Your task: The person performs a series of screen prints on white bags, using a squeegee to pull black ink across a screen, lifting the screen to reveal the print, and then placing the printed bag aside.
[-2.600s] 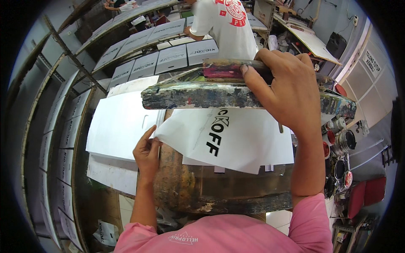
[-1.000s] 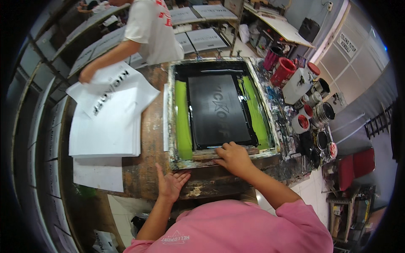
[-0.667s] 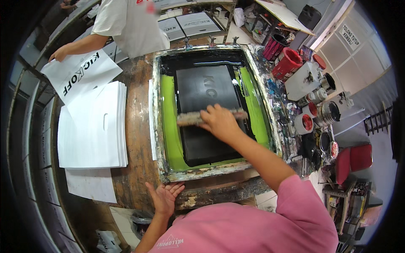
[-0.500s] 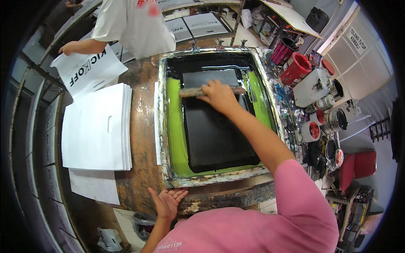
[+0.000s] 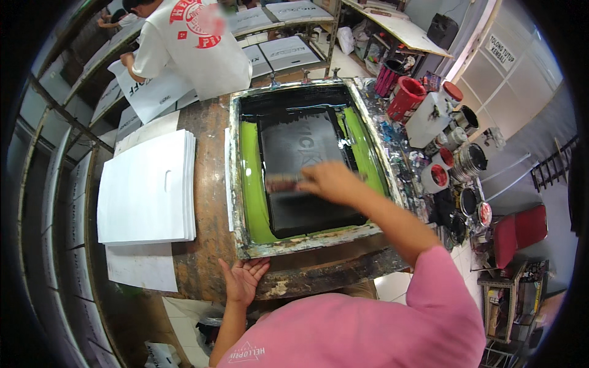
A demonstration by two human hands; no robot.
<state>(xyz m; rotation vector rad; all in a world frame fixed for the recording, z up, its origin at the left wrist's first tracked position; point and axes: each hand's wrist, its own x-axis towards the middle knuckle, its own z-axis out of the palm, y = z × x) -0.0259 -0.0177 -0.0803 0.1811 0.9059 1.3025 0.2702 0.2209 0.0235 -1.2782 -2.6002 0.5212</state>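
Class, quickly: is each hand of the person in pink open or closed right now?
Left hand: open, palm up, by the frame.
Right hand: closed, holding the squeegee.

The right hand [image 5: 334, 179] covers the middle of the squeegee [image 5: 283, 184], and both look smeared by motion; lettering on the screen [image 5: 300, 132] disappears behind them. Whether the fingertips of the left hand [image 5: 243, 279] touch the frame [image 5: 307, 244] is unclear. A white sheet [image 5: 229, 178] lies mostly hidden under the frame. The upper edge crops a co-worker's head [image 5: 140, 5]; the lower edge cuts off the pink shirt [image 5: 362, 334].
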